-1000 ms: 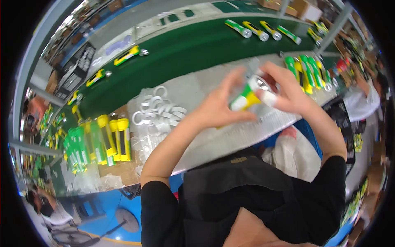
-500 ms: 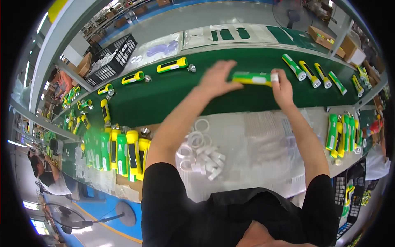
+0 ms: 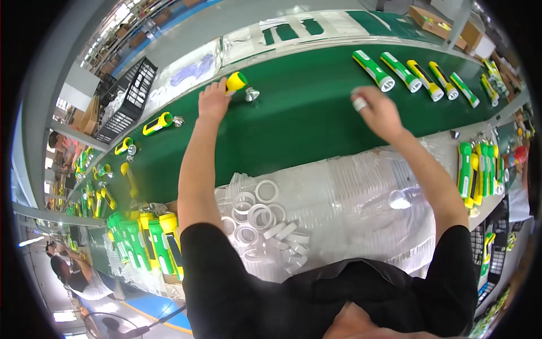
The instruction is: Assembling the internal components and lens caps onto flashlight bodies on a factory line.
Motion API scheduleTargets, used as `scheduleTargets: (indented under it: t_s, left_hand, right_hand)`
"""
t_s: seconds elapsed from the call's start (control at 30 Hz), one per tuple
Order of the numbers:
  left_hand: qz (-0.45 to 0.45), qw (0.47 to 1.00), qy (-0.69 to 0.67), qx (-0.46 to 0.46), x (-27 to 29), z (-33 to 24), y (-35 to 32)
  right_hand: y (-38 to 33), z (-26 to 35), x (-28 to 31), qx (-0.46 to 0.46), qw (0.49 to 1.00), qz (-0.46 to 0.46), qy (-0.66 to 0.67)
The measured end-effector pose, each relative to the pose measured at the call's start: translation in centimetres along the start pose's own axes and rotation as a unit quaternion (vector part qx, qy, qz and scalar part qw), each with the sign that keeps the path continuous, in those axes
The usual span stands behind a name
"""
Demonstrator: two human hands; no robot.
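The green belt (image 3: 293, 121) is stretching across the whole view, and the plastic-covered tabletop (image 3: 361, 198) is lying along its near edge. Beyond the belt's far edge, toward the left, a black crate (image 3: 135, 93) is standing. A stack of green and yellow torch bodies (image 3: 161, 248) is filling the tabletop's left end, while a smaller stack (image 3: 464, 172) is occupying its right end. Five torches (image 3: 372, 70) are lying side by side toward the belt's far right. Of the two hands, the left hand (image 3: 214, 101) is reaching to the belt's far edge and appears to be clamping a yellow torch (image 3: 237, 81) (its fingers are covering most of the body). The right hand (image 3: 378, 110) is hovering above the belt, with nothing visible in it; blur is hiding whether its fingers are apart or together. White rings (image 3: 261, 216) are lying loosely heaped on the tabletop's left half, and a silvery reflector (image 3: 252, 95) is resting just beside the yellow torch's wide end. Picking up that torch seems to be the step in hand; the next move is probably calling for a firm grip and for keeping the reflector with the body.
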State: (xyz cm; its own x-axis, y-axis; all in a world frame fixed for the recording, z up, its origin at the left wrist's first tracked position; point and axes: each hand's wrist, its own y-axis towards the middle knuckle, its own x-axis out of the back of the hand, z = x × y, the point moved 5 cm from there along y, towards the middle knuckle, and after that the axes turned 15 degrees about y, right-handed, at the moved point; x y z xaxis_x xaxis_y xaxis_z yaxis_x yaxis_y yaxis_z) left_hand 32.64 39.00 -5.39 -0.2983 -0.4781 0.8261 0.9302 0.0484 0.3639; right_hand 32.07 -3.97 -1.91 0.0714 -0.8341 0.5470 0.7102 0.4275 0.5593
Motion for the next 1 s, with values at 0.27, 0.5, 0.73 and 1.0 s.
scheduleTargets:
  t_s: [0.27, 0.5, 0.73, 1.0]
  left_hand:
    - [-0.054, 0.862, -0.500, -0.066, 21.3, -14.3, -12.8]
    - [-0.005, 0.812, -0.569, -0.130, 28.3, -17.1, -21.9]
    - [0.095, 0.530, -0.828, -0.155, 32.1, -23.1, -24.8]
    - [-0.054, 0.676, -0.684, -0.267, 34.1, -23.4, -28.2]
  right_hand:
    - [-6.6, 10.4, -4.3, -0.186, 0.876, -0.027, 0.444]
    - [-17.2, 16.0, 2.8, -0.300, 0.799, -0.006, 0.521]
    - [-24.8, 20.4, 3.8, -0.302, 0.743, 0.229, 0.552]
    - [-26.6, 20.7, 5.0, -0.302, 0.806, 0.097, 0.500]
